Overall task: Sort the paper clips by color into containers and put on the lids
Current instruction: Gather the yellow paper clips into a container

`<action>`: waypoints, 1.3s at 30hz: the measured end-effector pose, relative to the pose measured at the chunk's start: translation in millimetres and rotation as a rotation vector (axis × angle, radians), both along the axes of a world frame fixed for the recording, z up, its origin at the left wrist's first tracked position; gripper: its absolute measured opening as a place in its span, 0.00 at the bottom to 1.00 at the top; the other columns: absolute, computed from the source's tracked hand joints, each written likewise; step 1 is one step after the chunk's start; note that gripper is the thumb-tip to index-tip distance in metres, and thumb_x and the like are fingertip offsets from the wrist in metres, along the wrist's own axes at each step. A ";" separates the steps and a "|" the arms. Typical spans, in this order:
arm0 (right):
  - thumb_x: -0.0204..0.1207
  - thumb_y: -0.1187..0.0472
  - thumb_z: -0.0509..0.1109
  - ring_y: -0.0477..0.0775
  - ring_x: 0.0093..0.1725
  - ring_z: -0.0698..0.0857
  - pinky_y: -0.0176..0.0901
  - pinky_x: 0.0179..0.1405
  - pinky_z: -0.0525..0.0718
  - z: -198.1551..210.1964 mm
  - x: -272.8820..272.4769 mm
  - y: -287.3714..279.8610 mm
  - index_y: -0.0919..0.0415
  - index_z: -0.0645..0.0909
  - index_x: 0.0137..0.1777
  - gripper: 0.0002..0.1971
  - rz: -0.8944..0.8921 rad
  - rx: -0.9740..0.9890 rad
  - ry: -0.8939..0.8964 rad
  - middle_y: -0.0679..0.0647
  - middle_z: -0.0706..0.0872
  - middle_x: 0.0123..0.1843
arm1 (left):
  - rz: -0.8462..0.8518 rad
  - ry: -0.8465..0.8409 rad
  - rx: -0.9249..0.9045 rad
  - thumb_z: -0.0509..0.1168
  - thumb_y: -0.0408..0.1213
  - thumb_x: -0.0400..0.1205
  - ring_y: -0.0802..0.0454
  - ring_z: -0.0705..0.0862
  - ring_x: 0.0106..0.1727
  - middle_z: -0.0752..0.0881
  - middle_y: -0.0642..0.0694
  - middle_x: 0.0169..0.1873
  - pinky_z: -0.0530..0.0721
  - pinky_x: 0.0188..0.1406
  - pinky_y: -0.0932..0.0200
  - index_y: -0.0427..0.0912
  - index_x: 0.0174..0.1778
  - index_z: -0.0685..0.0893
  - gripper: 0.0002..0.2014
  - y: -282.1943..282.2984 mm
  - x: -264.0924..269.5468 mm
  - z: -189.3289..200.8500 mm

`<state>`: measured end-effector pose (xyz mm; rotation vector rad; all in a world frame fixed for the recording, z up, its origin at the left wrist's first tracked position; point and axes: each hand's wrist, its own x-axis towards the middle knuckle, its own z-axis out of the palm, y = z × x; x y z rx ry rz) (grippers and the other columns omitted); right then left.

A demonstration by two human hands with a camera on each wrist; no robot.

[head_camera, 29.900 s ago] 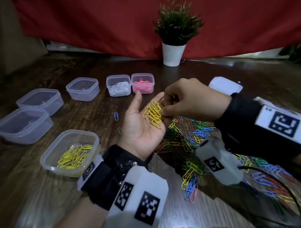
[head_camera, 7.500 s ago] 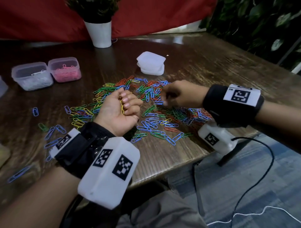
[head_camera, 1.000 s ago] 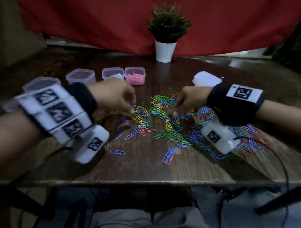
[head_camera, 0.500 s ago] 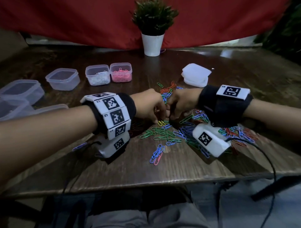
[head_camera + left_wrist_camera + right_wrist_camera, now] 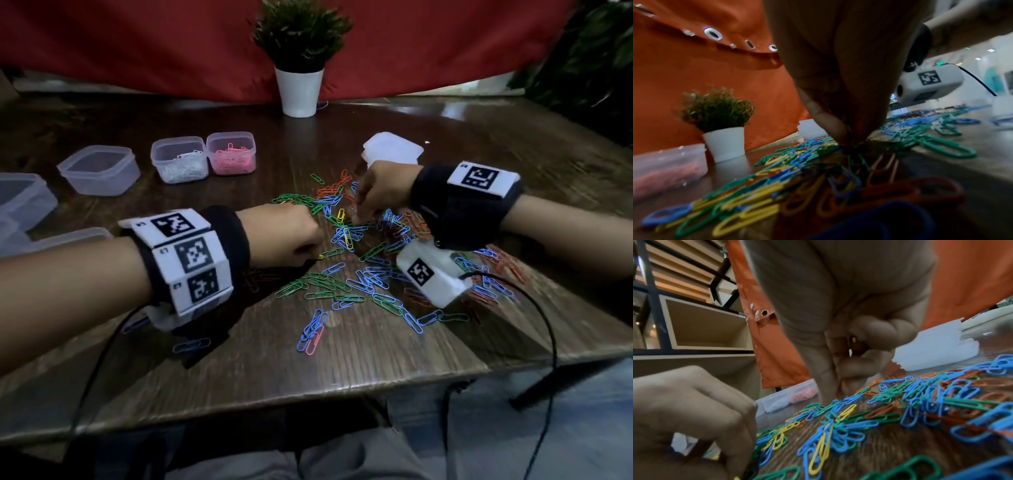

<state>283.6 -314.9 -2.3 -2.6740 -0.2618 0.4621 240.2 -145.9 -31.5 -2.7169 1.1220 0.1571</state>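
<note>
At table centre, both hands are working the mixed paper clip pile (image 5: 346,246) — left hand (image 5: 284,240) curled, fingertips pinching at clips; right hand (image 5: 380,188) pinching at 1 o'clock, catch unclear. Yellow-picking step, likely; next needs carrying yellows to a container at 9 o'clock.

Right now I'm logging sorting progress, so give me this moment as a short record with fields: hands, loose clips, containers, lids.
left hand: fingers curled, down on the pile's left edge; what it holds cannot be told
right hand: fingertips down in the pile's far side; any grip cannot be told
loose clips: blue, green, orange, a few yellow, one pink, scattered on the table
white-clip container: open, partly filled
pink-clip container: open, touching the white one
empty container: open, left of them
lids: stacked beyond the right hand, none fitted
</note>
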 end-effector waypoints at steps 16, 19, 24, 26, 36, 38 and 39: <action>0.76 0.69 0.66 0.51 0.30 0.82 0.29 0.19 0.77 -3.6 8.7 6.2 0.69 0.82 0.42 0.05 -0.040 0.000 0.106 0.59 0.86 0.32 | 0.814 0.928 -1.296 0.45 0.31 0.78 0.59 0.66 0.19 0.66 0.49 0.23 0.58 0.08 0.75 0.43 0.31 0.68 0.12 26.1 3.4 23.8; 0.81 0.72 0.55 0.47 0.15 0.77 0.30 0.15 0.78 1.8 20.7 4.5 0.67 0.73 0.36 0.12 -0.089 0.143 0.063 0.59 0.79 0.25 | 0.856 1.207 -1.405 0.49 0.35 0.71 0.61 0.65 0.17 0.66 0.51 0.20 0.54 0.07 0.76 0.44 0.28 0.65 0.05 27.4 1.2 29.9; 0.79 0.67 0.62 0.53 0.36 0.75 0.30 0.21 0.70 -10.0 26.9 17.0 0.63 0.80 0.48 0.06 0.208 -0.222 -0.080 0.55 0.77 0.38 | 0.944 1.126 -1.354 0.51 0.51 0.82 0.63 0.59 0.11 0.62 0.54 0.14 0.49 0.06 0.74 0.46 0.23 0.63 0.22 34.1 16.8 28.6; 0.74 0.68 0.69 0.50 0.38 0.76 0.31 0.28 0.69 -15.4 30.9 17.1 0.59 0.83 0.50 0.07 0.293 -0.281 -0.108 0.52 0.79 0.38 | 0.946 0.894 -1.155 0.49 0.51 0.86 0.65 0.57 0.09 0.61 0.56 0.10 0.50 0.07 0.77 0.46 0.24 0.64 0.23 36.2 25.2 26.4; 0.75 0.64 0.71 0.48 0.39 0.76 0.30 0.31 0.70 -22.1 38.9 11.9 0.66 0.85 0.53 0.09 0.265 -0.256 -0.060 0.51 0.80 0.37 | 0.500 0.157 -0.202 0.72 0.40 0.75 0.55 0.76 0.40 0.78 0.56 0.29 0.71 0.40 0.63 0.47 0.41 0.86 0.03 13.6 41.5 15.1; 0.75 0.65 0.71 0.49 0.44 0.76 0.32 0.32 0.71 -23.7 37.9 11.9 0.67 0.85 0.54 0.10 0.252 -0.236 -0.053 0.53 0.80 0.42 | 0.492 0.157 -0.169 0.75 0.41 0.72 0.56 0.77 0.36 0.79 0.57 0.27 0.71 0.38 0.62 0.49 0.37 0.86 0.04 11.6 43.8 13.7; 0.75 0.65 0.71 0.49 0.43 0.76 0.32 0.32 0.70 -23.9 37.5 11.8 0.68 0.84 0.54 0.10 0.251 -0.231 -0.061 0.53 0.80 0.42 | 0.486 0.178 -0.169 0.76 0.40 0.70 0.58 0.76 0.34 0.80 0.57 0.26 0.71 0.37 0.63 0.49 0.36 0.86 0.05 12.1 45.0 14.0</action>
